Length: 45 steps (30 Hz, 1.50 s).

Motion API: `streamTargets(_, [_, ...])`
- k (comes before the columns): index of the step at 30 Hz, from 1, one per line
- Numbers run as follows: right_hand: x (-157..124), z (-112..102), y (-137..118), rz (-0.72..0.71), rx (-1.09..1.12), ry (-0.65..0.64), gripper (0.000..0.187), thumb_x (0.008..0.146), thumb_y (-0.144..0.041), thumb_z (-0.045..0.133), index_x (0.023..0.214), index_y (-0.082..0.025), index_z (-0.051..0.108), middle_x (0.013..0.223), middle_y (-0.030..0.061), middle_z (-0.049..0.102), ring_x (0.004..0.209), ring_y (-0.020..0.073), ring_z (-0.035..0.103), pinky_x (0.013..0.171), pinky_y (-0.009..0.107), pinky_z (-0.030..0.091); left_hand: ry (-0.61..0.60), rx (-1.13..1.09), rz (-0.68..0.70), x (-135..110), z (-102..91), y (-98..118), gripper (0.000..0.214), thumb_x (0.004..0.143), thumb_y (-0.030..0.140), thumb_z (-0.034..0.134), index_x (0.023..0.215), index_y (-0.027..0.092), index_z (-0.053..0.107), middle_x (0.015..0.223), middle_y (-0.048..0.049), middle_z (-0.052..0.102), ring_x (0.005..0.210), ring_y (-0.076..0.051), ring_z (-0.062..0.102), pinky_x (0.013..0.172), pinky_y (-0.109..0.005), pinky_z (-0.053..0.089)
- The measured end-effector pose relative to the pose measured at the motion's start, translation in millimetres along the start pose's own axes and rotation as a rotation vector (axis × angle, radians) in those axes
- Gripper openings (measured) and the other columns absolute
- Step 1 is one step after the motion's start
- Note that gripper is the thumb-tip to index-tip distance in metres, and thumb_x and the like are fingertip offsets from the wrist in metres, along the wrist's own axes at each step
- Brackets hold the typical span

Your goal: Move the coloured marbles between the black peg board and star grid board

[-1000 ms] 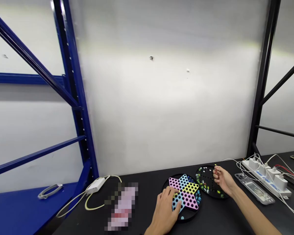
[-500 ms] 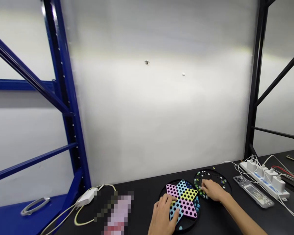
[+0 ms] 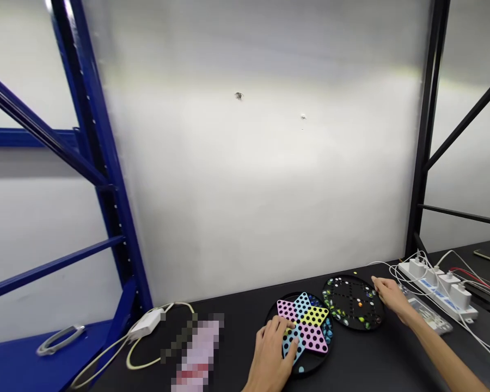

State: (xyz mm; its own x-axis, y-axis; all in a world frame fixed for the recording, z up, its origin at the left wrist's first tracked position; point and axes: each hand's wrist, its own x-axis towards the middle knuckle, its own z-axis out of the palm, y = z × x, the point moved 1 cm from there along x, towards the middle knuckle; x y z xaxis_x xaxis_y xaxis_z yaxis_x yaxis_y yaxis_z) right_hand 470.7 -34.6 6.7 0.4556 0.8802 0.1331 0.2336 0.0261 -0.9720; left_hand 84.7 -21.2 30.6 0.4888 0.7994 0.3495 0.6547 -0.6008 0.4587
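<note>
A Chinese checkers board point(image 3: 312, 335), star-shaped in pink, blue and yellow with rows of holes, lies over a round black tray point(image 3: 323, 363). Blue marbles point(image 3: 327, 330) show in the tray beside the star. My left hand point(image 3: 271, 348) rests on the board's left side, its thumb spread from the fingers. To the right is a second round black tray point(image 3: 353, 296) with green marbles point(image 3: 337, 313) along its left and near side, several white ones and one orange marble point(image 3: 360, 304). My right hand point(image 3: 390, 294) is at this tray's right rim, fingers drawn together; what they hold, if anything, is hidden.
A white power strip point(image 3: 441, 291) with plugs and cables stands at the right, near a partly covered clear-topped case point(image 3: 430, 316). At the left are a white adapter point(image 3: 147, 322) with a cable and a blurred pink item point(image 3: 200, 348). Blue rack posts point(image 3: 106, 163) rise at the left.
My right hand has moved right, from over the green marbles to the right rim of the second tray. An orange marble now shows there. My left hand stays on the board.
</note>
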Motion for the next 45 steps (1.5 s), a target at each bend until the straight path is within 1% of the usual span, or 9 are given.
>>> streamTargets(3, [-14.4, -9.0, 11.6, -0.115, -0.421, -0.064, 0.034, 0.076, -0.048, 0.065, 0.056, -0.024, 0.05, 0.056, 0.001, 0.053, 0.058, 0.0183, 0.05, 0.057, 0.029, 0.034, 0.002, 0.002, 0.003, 1.4, 0.4, 0.5, 0.02, 0.095, 0.036, 0.041, 0.1, 0.027, 0.059, 0.106, -0.003, 0.063, 0.101, -0.022, 0.06, 0.095, -0.04, 0.043])
streamTargets(9, [-35.5, -5.2, 23.2, -0.143, -0.685, -0.184, 0.023, 0.076, -0.042, 0.065, 0.065, -0.025, 0.057, 0.064, 0.0034, 0.059, 0.067, 0.0225, 0.058, 0.064, 0.031, 0.035, 0.015, 0.008, -0.002, 0.8, 1.2, 0.1, 0.023, 0.096, 0.038, 0.04, 0.1, 0.026, 0.059, 0.107, -0.003, 0.063, 0.101, -0.022, 0.06, 0.097, -0.04, 0.042])
streamTargets(14, [-28.8, 5.1, 1.2, -0.01, 0.064, -0.063, 0.042, 0.078, -0.059, 0.059, 0.061, -0.024, 0.044, 0.05, -0.0058, 0.038, 0.043, 0.0103, 0.033, 0.044, 0.025, 0.026, 0.008, -0.008, 0.009, 0.2, 0.7, 0.7, 0.021, 0.096, 0.036, 0.041, 0.102, 0.026, 0.058, 0.108, -0.0033, 0.062, 0.104, -0.022, 0.058, 0.098, -0.041, 0.041])
streamTargets(18, [-35.0, 41.0, -32.7, 0.143, 0.515, -0.065, 0.047, 0.078, -0.069, 0.05, 0.068, -0.024, 0.042, 0.051, -0.0092, 0.031, 0.038, 0.0068, 0.021, 0.037, 0.021, 0.014, 0.02, -0.028, 0.001, 1.0, 2.2, -1.4, 0.022, 0.096, 0.037, 0.04, 0.102, 0.026, 0.057, 0.108, -0.0038, 0.062, 0.105, -0.022, 0.058, 0.099, -0.042, 0.039])
streamTargets(22, [-62.1, 112.1, -57.5, -0.025, 0.176, -0.157, 0.053, 0.082, -0.067, 0.048, 0.058, -0.025, 0.027, 0.048, -0.01, 0.019, 0.04, 0.0076, 0.018, 0.04, 0.023, 0.016, 0.067, -0.014, 0.018, 1.8, 3.1, -2.7, 0.021, 0.096, 0.035, 0.041, 0.101, 0.026, 0.058, 0.106, -0.0021, 0.063, 0.103, -0.021, 0.059, 0.097, -0.04, 0.042])
streamTargets(24, [-80.7, 150.3, -60.4, -0.12, 0.091, -0.206, 0.053, 0.083, -0.059, 0.055, 0.054, -0.023, 0.03, 0.048, -0.0068, 0.031, 0.046, 0.0089, 0.03, 0.047, 0.024, 0.025, 0.087, 0.0, 0.03, 1.9, 2.9, -3.2, 0.019, 0.095, 0.034, 0.043, 0.101, 0.027, 0.059, 0.105, -0.0013, 0.064, 0.101, -0.021, 0.06, 0.095, -0.038, 0.043])
streamTargets(28, [-111.1, 200.5, -55.2, -0.592, -0.632, -0.324, 0.037, 0.095, -0.035, 0.04, 0.063, -0.02, 0.049, 0.063, -0.0005, 0.057, 0.056, 0.0124, 0.047, 0.057, 0.026, 0.029, 0.098, 0.001, 0.029, 1.9, 1.1, -6.0, 0.02, 0.09, 0.024, 0.045, 0.102, 0.025, 0.06, 0.106, -0.0024, 0.064, 0.101, -0.021, 0.061, 0.094, -0.038, 0.044])
streamTargets(38, [-124.0, 200.9, -34.7, -0.735, -0.76, -0.267, 0.01, 0.083, -0.024, 0.06, 0.076, -0.022, 0.053, 0.082, -0.0001, 0.062, 0.076, 0.0169, 0.057, 0.069, 0.027, 0.038, 0.127, -0.035, 0.017, 1.6, -1.6, -10.1, 0.022, 0.094, 0.029, 0.042, 0.106, 0.025, 0.06, 0.107, -0.0041, 0.064, 0.103, -0.023, 0.06, 0.094, -0.039, 0.046])
streamTargets(45, [-131.9, 208.4, -30.4, -0.869, -0.801, -0.297, 0.008, 0.086, -0.022, 0.055, 0.094, -0.023, 0.056, 0.097, 0.0044, 0.062, 0.089, 0.0225, 0.056, 0.08, 0.034, 0.043, 0.108, -0.08, 0.012, 1.3, -2.2, -9.9, 0.023, 0.096, 0.033, 0.039, 0.104, 0.025, 0.06, 0.108, -0.0055, 0.063, 0.105, -0.025, 0.059, 0.095, -0.041, 0.045])
